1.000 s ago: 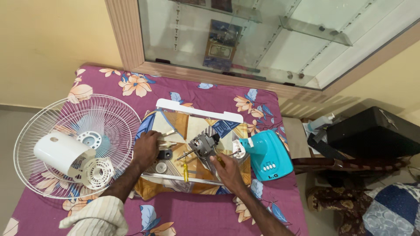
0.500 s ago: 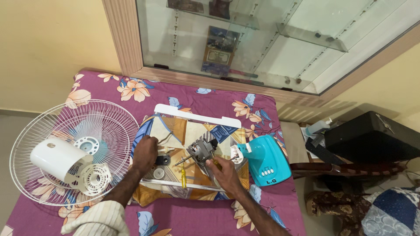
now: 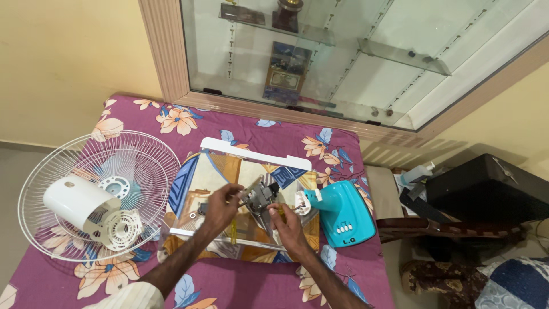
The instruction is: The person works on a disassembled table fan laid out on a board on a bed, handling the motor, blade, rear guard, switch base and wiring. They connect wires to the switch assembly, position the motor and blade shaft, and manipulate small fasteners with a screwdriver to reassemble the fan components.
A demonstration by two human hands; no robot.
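Both hands grip the fan motor (image 3: 262, 197): left hand (image 3: 222, 207) closed on its shaft end, right hand (image 3: 286, 224) beneath. Probably heavy, rigid; hold the casing.

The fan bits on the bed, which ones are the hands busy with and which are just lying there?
In hand:
left hand and right hand on the grey fan motor
clear tray beneath

Lying about:
white fan guard
white motor cover
teal fan base

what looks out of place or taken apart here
The fan is in pieces: its wire guard lies flat with the white rear cover on it, the teal base lies beside, and both hands hold the bare motor.
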